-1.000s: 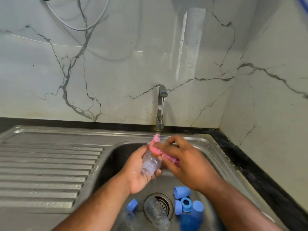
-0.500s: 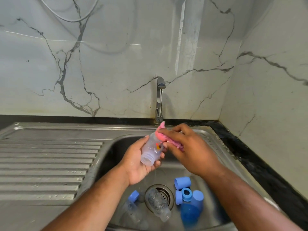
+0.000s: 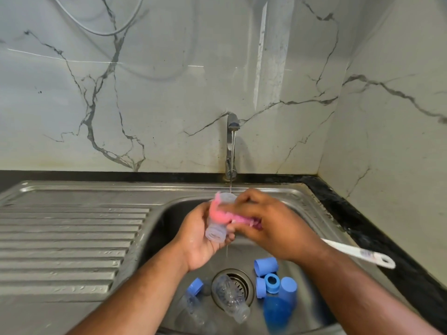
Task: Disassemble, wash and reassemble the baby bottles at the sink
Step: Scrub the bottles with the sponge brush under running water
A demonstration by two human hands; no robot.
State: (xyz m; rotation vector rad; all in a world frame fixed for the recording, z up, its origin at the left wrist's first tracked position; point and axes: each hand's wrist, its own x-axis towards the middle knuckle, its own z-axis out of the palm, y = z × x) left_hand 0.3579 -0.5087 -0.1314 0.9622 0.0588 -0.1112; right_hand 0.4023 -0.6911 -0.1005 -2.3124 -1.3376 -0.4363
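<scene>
1. Bottle (image 3: 216,234), clear and tilted, sits over the sink (image 3: 145,189) basin near its back edge, under the tap (image 3: 231,141) stream.
2. Left hand (image 3: 200,240) curls round it.
3. Right hand (image 3: 273,226) grips pink brush (image 3: 219,215), head against the bottle side, white handle poking right.
4. Blue caps (image 3: 264,265) and second bottle (image 3: 229,298) lie by the drain.

Pink brush head (image 3: 219,213) against clear, colourless bottle (image 3: 215,234). White brush handle (image 3: 358,253), small coloured print near its loop end. Light blue caps (image 3: 264,265) and blue ring (image 3: 272,282) in dull grey steel sink (image 3: 169,213). Translucent deeper blue bottle (image 3: 277,313). Clear drain bottle (image 3: 229,298), faint dark markings. Parallel ridges across grey drainboard (image 3: 72,238). White marble wall (image 3: 169,93), dark grey branching veins. Black speckled counter (image 3: 362,213).
</scene>
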